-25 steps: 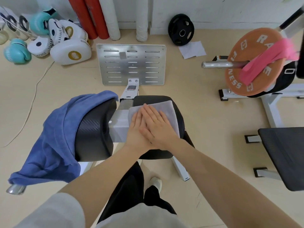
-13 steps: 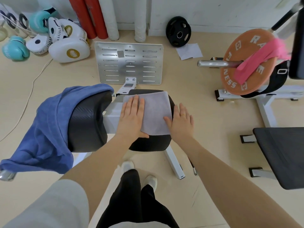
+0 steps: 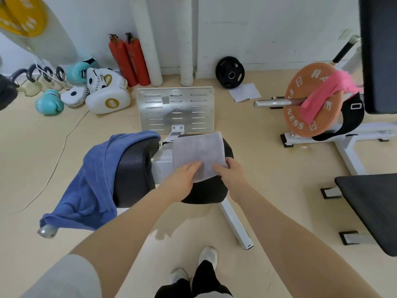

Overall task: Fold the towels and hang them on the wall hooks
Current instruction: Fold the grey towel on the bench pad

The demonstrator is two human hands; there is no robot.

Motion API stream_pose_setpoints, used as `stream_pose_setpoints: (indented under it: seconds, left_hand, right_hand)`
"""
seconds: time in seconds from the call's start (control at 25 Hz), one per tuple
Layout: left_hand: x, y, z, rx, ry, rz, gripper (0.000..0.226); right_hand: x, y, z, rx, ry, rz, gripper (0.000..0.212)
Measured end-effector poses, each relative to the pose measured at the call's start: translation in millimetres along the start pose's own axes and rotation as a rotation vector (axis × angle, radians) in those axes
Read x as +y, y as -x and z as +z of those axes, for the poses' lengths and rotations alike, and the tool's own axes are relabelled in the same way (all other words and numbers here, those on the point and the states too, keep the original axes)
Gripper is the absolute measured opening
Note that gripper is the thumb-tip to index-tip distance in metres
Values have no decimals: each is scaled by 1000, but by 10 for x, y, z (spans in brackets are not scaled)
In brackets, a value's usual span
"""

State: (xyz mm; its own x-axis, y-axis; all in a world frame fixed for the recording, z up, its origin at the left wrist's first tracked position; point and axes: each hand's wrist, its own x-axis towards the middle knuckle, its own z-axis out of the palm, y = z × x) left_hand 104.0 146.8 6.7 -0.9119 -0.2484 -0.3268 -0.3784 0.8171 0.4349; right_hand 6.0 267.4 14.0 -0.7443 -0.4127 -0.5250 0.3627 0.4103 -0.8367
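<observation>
Grey towel point(image 3: 198, 154): soft, matte nap, folded to a near-square slab, lying on the right black pad point(image 3: 206, 190) of a gym machine; the far edge curves down over the rounded pad. The pad looks like smooth vinyl. The left pad point(image 3: 134, 171) has a woven, carbon-fibre-like texture.

Left hand point(image 3: 182, 179): at the towel's near edge, fingers reaching over the top surface, thumb not visible; whether it pinches the edge cannot be told. Right hand point(image 3: 228, 175): at the near right corner, fingers curled around the edge, gripping it. The two hands are close together, not touching.

Blue towel point(image 3: 90, 183): unfolded, limp, draped in loose creases over the left pad, its lower hem hanging down to a chrome bar end point(image 3: 46, 231).

Pink towel point(image 3: 326, 96): bunched into a band, slung over the steel bar in front of an orange disc-shaped weight plate point(image 3: 309, 104) with raised white lettering.

Beyond the pads: a perforated, rectangular, brushed metal footplate point(image 3: 176, 109), slotted in rows. A small black weight plate point(image 3: 229, 72) leans on the white wall. Two red cylinders point(image 3: 129, 59) stand upright beside white padded posts point(image 3: 148, 39). Glossy white and teal boxing gloves and pads point(image 3: 96, 91) are heaped on the pale floor at left. A flat black bench pad point(image 3: 373, 205) sits at right.
</observation>
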Motion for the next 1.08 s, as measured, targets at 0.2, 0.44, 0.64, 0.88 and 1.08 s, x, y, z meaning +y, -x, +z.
stream_pose_setpoints:
  seconds: [0.2, 0.44, 0.64, 0.88, 1.08]
  left_hand:
    - [479, 118, -580, 85, 82, 135, 55]
    - [1197, 344, -776, 12, 178, 318, 58]
    - [1993, -142, -639, 233, 277, 330, 46]
    - [3036, -817, -360, 367, 549, 172, 37]
    - [3499, -1351, -258, 410, 701, 113, 20]
  right_hand:
    - [-313, 377, -170, -40, 79, -256, 18]
    - [-583, 714, -788, -235, -33, -366, 22]
    - [-774, 435, -1728, -438, -228, -391, 25]
    - [-930, -104, -3050, -779, -374, -271, 46]
    - [-1092, -523, -3660, -692, -207, -318, 33]
